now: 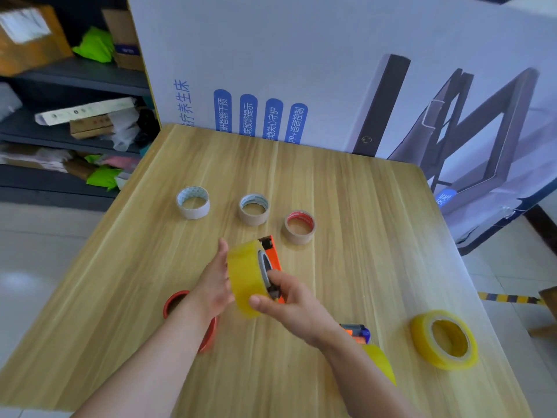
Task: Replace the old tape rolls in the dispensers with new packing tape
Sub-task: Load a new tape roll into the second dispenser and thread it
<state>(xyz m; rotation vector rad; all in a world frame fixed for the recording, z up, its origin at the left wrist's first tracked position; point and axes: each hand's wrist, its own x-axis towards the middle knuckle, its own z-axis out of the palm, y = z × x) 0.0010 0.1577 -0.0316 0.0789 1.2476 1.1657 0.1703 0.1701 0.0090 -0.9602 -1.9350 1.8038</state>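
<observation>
A yellow packing tape roll (245, 276) stands on edge above the table's middle, mounted against an orange dispenser (273, 255). My left hand (214, 285) lies flat against the roll's left side, fingers straight. My right hand (289, 300) grips the roll and dispenser from the right, thumb on the roll's lower edge. A second yellow roll (444, 339) lies flat at the right. A third yellow roll (380, 362) and another orange and blue dispenser (357, 331) show partly behind my right forearm. Three used-up cardboard cores (193, 203) (254, 209) (300, 227) stand in a row further back.
A red ring-shaped dispenser part (177, 301) sits partly hidden under my left forearm. The wooden table (346, 188) backs onto a large printed cardboard box (301, 70). Dark shelves (75, 86) with boxes and bags stand at the left. Tiled floor lies either side.
</observation>
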